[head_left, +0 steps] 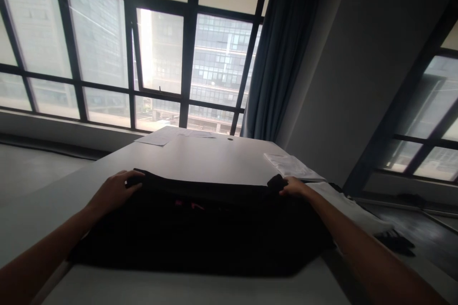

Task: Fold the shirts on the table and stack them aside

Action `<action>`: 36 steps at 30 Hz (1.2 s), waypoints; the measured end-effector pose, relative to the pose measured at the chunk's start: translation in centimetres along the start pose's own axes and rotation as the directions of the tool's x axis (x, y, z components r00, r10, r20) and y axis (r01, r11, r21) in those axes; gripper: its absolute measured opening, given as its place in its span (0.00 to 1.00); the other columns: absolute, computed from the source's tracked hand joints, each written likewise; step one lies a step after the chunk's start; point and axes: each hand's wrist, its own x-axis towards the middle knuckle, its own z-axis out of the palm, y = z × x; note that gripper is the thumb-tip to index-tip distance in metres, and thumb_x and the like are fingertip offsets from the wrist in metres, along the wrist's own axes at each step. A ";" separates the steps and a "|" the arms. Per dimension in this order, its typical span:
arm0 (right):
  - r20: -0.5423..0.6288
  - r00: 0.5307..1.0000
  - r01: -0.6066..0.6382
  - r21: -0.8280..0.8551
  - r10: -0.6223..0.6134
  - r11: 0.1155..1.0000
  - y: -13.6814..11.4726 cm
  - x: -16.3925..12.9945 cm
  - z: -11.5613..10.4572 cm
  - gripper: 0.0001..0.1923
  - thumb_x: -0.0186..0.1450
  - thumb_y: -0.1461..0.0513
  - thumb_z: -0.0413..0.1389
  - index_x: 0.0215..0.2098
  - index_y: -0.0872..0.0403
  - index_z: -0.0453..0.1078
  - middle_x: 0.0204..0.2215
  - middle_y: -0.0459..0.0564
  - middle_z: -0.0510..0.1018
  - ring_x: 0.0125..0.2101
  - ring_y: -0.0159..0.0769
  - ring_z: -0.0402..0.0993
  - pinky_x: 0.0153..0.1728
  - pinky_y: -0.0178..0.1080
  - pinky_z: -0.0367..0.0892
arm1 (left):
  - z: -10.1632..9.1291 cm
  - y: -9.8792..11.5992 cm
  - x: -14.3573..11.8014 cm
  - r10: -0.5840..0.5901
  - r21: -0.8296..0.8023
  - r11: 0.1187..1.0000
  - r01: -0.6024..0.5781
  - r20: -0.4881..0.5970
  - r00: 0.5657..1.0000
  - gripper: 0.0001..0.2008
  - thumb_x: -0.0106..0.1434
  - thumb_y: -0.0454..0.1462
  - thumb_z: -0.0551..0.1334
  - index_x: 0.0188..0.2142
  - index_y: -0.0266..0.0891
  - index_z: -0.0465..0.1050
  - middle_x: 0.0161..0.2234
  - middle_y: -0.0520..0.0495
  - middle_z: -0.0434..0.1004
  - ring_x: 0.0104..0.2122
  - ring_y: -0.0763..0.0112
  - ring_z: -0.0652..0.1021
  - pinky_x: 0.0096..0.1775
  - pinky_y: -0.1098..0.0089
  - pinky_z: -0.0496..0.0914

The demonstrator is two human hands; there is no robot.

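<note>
Black garment [200,233] lies spread flat on the table [200,157], near edge, w/ a bit of pink showing mid-top. Left hand [114,190] is curled over the far left corner, fingers pinching the fold. Right hand [294,187] grips the far right corner, closed on a bunched bit of fabric. Folded white cloth [291,166] sits just past the right hand, papers [168,136] at the far end by the window [161,43]. Curtain [282,57] hangs on the right.

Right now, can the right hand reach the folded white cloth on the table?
Probably yes: the right hand grips the black garment just before the folded white cloth, with only bare table between.
</note>
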 end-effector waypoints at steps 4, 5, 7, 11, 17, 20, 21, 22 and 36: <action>-0.037 0.997 0.064 -0.056 -0.066 0.996 -2.8 5.8 -3.7 0.30 0.49 0.58 0.67 0.50 0.56 0.73 0.47 0.65 0.77 0.47 0.57 0.74 0.47 0.50 0.69 | -0.7 -0.8 0.1 -0.059 -0.031 0.998 0.058 -0.027 0.998 0.22 0.54 0.51 0.59 0.44 0.45 0.76 0.47 0.45 0.79 0.42 0.51 0.78 0.43 0.61 0.73; -0.070 0.992 0.097 -0.070 -0.102 0.993 -4.0 7.4 -4.6 0.29 0.50 0.57 0.67 0.50 0.55 0.73 0.47 0.66 0.77 0.48 0.59 0.73 0.47 0.52 0.68 | -0.7 -0.8 0.1 -0.078 -0.043 0.996 0.077 -0.021 0.997 0.22 0.53 0.51 0.59 0.43 0.45 0.76 0.46 0.46 0.79 0.42 0.51 0.79 0.43 0.61 0.73; -0.185 0.971 0.136 -0.102 -0.153 0.985 -7.1 10.6 -5.9 0.27 0.55 0.54 0.64 0.51 0.55 0.71 0.48 0.66 0.75 0.49 0.61 0.72 0.48 0.54 0.66 | -0.5 -0.4 -0.1 -0.108 -0.069 0.992 0.108 0.007 0.994 0.23 0.52 0.53 0.59 0.43 0.46 0.77 0.44 0.46 0.80 0.40 0.53 0.79 0.41 0.62 0.74; -0.448 0.882 0.091 -0.141 -0.145 0.986 -13.6 14.0 -5.7 0.28 0.67 0.53 0.51 0.61 0.59 0.60 0.59 0.70 0.63 0.55 0.62 0.65 0.51 0.55 0.61 | 0.2 0.7 -0.6 -0.137 -0.095 0.984 0.151 0.134 0.981 0.25 0.52 0.57 0.59 0.42 0.45 0.78 0.39 0.47 0.83 0.34 0.57 0.80 0.35 0.64 0.74; -0.095 0.962 0.228 -0.244 -0.257 0.943 -17.8 9.3 1.3 0.24 0.65 0.52 0.56 0.54 0.59 0.69 0.52 0.64 0.72 0.50 0.55 0.70 0.49 0.51 0.64 | 0.0 0.6 -0.7 -0.139 -0.053 0.986 0.155 0.232 0.963 0.27 0.61 0.58 0.49 0.30 0.46 0.80 0.29 0.49 0.83 0.32 0.58 0.81 0.35 0.65 0.72; 0.057 0.936 0.351 -0.242 -0.347 0.905 -17.8 3.6 4.3 0.17 0.63 0.54 0.57 0.46 0.54 0.74 0.47 0.57 0.75 0.46 0.48 0.73 0.43 0.44 0.68 | 0.3 -0.2 -0.3 -0.187 -0.008 0.982 0.189 0.085 0.979 0.25 0.63 0.54 0.47 0.35 0.46 0.80 0.36 0.47 0.84 0.38 0.55 0.81 0.39 0.63 0.72; 0.090 0.918 0.396 -0.232 -0.386 0.889 -17.9 1.6 4.8 0.15 0.63 0.57 0.57 0.45 0.53 0.75 0.46 0.56 0.75 0.46 0.47 0.74 0.43 0.43 0.68 | 0.5 -0.6 -0.1 -0.181 0.010 0.984 0.181 0.046 0.982 0.23 0.63 0.51 0.48 0.38 0.46 0.79 0.40 0.46 0.83 0.39 0.56 0.80 0.40 0.62 0.73; 0.123 0.897 0.442 -0.207 -0.425 0.873 -18.0 -0.3 5.2 0.13 0.62 0.60 0.57 0.45 0.52 0.75 0.46 0.55 0.75 0.45 0.45 0.74 0.43 0.42 0.68 | 0.7 -1.0 0.0 -0.161 0.025 0.987 0.161 0.023 0.987 0.22 0.63 0.47 0.48 0.41 0.45 0.78 0.43 0.45 0.82 0.40 0.56 0.80 0.41 0.62 0.73; 0.062 0.578 0.804 0.123 -0.814 0.581 -19.8 -11.5 9.2 0.10 0.63 0.69 0.55 0.40 0.53 0.75 0.43 0.49 0.79 0.43 0.37 0.74 0.47 0.41 0.63 | 0.2 -0.1 -1.3 0.279 -0.260 0.947 -0.189 0.372 0.886 0.20 0.63 0.44 0.51 0.47 0.44 0.77 0.50 0.46 0.79 0.48 0.58 0.78 0.51 0.61 0.72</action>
